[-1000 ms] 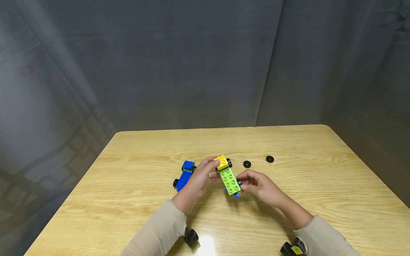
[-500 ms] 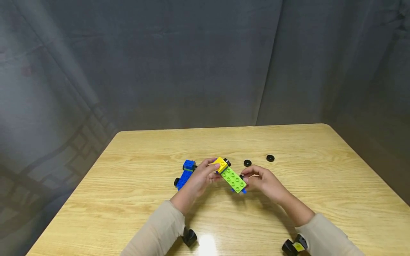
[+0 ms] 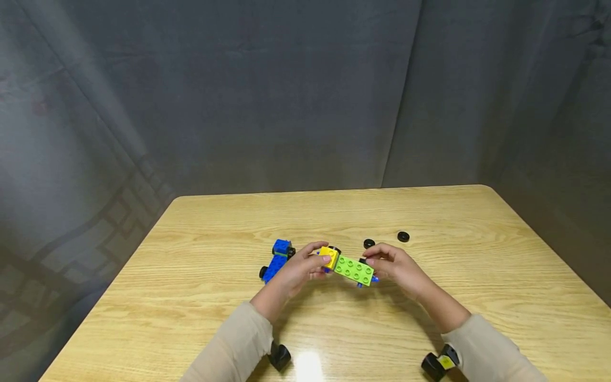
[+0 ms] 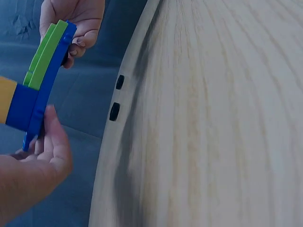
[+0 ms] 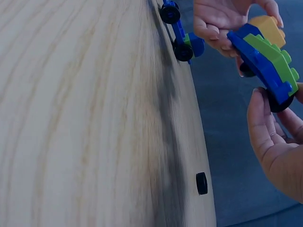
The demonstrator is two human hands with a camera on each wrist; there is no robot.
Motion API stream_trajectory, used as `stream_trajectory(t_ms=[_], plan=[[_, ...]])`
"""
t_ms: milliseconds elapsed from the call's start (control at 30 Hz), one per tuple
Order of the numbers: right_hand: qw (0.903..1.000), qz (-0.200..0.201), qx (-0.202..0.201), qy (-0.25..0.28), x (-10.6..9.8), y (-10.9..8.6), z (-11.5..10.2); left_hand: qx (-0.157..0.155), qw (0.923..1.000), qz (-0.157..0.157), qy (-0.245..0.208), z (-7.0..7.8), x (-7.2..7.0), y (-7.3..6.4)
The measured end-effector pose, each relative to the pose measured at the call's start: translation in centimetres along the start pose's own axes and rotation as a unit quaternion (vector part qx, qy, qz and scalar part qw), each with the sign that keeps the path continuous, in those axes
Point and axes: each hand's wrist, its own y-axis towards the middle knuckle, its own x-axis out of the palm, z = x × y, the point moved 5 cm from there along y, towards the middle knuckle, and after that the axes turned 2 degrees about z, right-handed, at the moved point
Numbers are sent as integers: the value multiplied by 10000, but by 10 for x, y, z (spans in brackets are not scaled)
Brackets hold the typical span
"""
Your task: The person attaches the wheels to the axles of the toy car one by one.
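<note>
A toy car of building bricks is held up over the table between both hands. It has a blue base, a lime green studded plate (image 3: 354, 269) and a yellow brick (image 3: 329, 257) at one end. My left hand (image 3: 297, 271) grips the yellow end, thumb on the yellow brick and fingers beneath. A black wheel (image 3: 335, 249) shows on the far side there. At the other end, my right hand (image 3: 400, 269) pinches a black wheel (image 5: 276, 102) at the blue base, between thumb and fingers. In the head view those fingertips mostly hide that wheel.
Another toy car (image 3: 275, 267), mostly blue with black wheels, stands left of my left hand on the wooden table (image 3: 191, 297). Two loose black wheels (image 3: 369, 243) (image 3: 403, 236) lie beyond my right hand. A grey curtain (image 3: 286, 95) hangs behind the table's far edge.
The held car has turned from pointing toward me to lying nearly crosswise, its green end swinging right. My right hand has shifted slightly right and away with it. The loose wheels stay put.
</note>
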Motion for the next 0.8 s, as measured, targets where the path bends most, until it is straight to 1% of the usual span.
stream_trajectory(t_ms=[67, 233, 367, 467, 667, 733, 800], plan=[[10000, 1, 26, -17, -1, 1, 0, -77, 9999, -130, 0, -2, 1, 0], [9998, -83, 14, -155, -2, 5, -1, -248, 9981, -566, 28, -6, 4, 0], [9996, -139, 26, -230, -1, 8, -3, -247, 9951, -961, 0, -8, 6, -2], [9994, -167, 60, -302, 0, 10, -3, -347, 9915, -1254, 13, -10, 8, -3], [9986, -333, 94, -400, 0, 15, -2, -658, 9849, -1585, 210, -13, 12, -6], [9982, -413, 115, -411, 1, 17, -2, -686, 9813, -1775, 305, -14, 15, -6], [9979, -510, 155, -376, 2, 19, -1, -638, 9768, -2000, 413, -15, 18, -7]])
